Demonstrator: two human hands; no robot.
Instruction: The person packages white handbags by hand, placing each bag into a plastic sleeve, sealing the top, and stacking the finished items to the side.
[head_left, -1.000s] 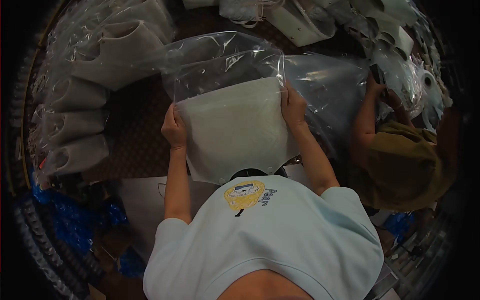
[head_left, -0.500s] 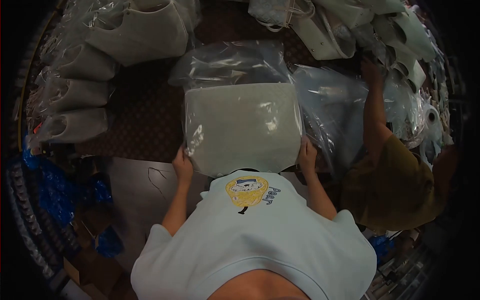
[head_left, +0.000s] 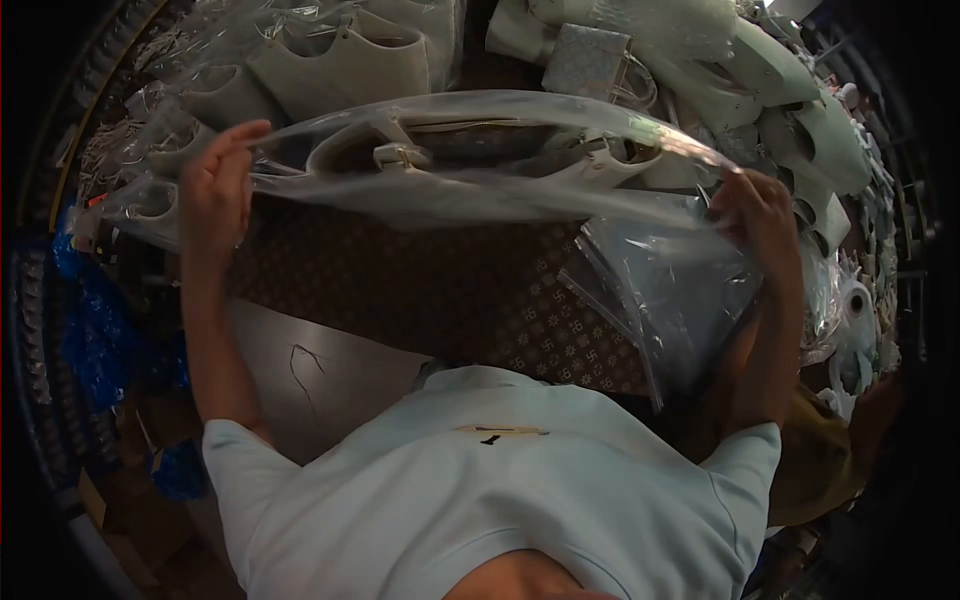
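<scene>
My left hand (head_left: 215, 180) and my right hand (head_left: 760, 215) are raised wide apart, each gripping one end of a clear plastic bag (head_left: 480, 190). Inside the bag lies a pale handbag (head_left: 440, 150) with handles and a metal clasp, seen from its open top. The bagged handbag hangs level above a brown patterned table surface (head_left: 420, 280).
Several pale handbags in plastic (head_left: 340, 50) are stacked at the back left and far left. More bags and loose plastic (head_left: 790, 110) pile up at the back right. Flat clear bags (head_left: 670, 290) lie at the right. A co-worker in an olive top (head_left: 830, 450) sits low right.
I lifted the bagged handbag off the table and turned it flat, its open top facing me. My hands moved from its lower corners to high and wide apart.
</scene>
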